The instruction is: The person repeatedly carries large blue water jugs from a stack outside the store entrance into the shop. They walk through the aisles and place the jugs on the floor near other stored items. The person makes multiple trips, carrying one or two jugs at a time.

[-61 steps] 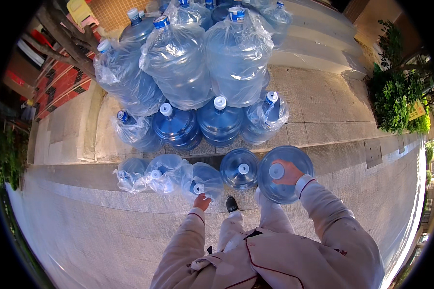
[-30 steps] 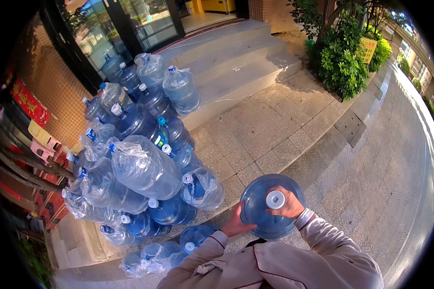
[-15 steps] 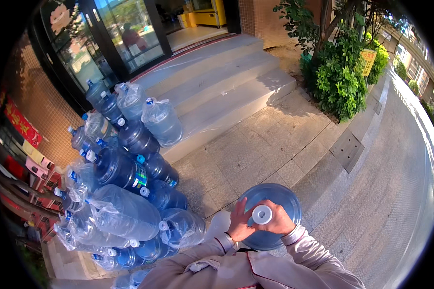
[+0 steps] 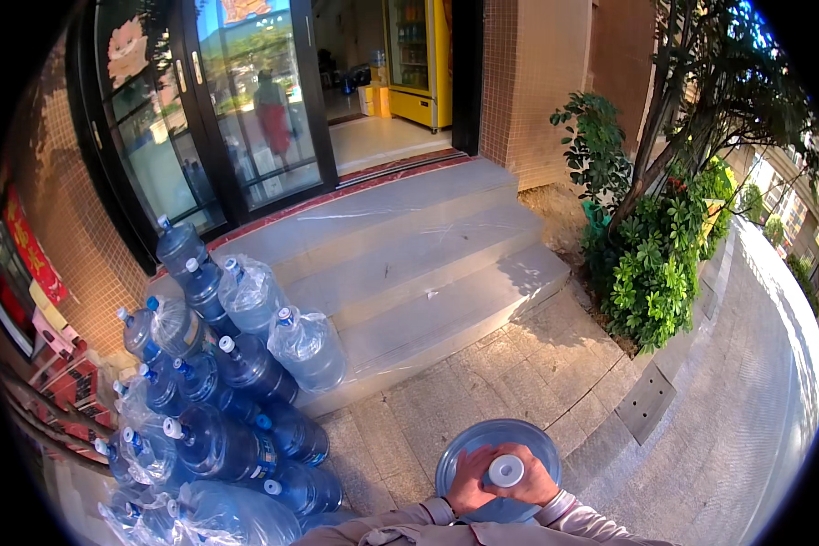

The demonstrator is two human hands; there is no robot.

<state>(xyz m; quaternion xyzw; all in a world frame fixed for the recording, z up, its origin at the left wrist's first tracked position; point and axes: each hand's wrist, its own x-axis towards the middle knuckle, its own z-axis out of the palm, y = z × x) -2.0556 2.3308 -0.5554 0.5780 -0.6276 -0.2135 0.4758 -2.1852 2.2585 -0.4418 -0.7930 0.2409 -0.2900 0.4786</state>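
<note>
A big blue water jug point(image 4: 499, 436) stands upright on the paving right in front of me. Its neck is topped by a white cap point(image 4: 506, 470) with a round recess in the middle. From the left side my left hand point(image 4: 470, 482) closes round the neck just under the cap. My right hand point(image 4: 535, 478) wraps the same neck from the right, so the fingertips of both hands come close together behind the cap. The neck itself is mostly hidden by my fingers.
Many blue water jugs point(image 4: 214, 446), some in clear plastic bags, crowd the left. Grey steps point(image 4: 409, 259) rise to glass doors point(image 4: 255, 109) and an open doorway with a yellow fridge point(image 4: 420, 64). A leafy bush point(image 4: 651, 291) and a metal cover point(image 4: 646, 403) lie to the right.
My view has tilted up toward the doorway, so the jug and hands appear lower. My left fingers, spread beside the neck before, now close around it.
</note>
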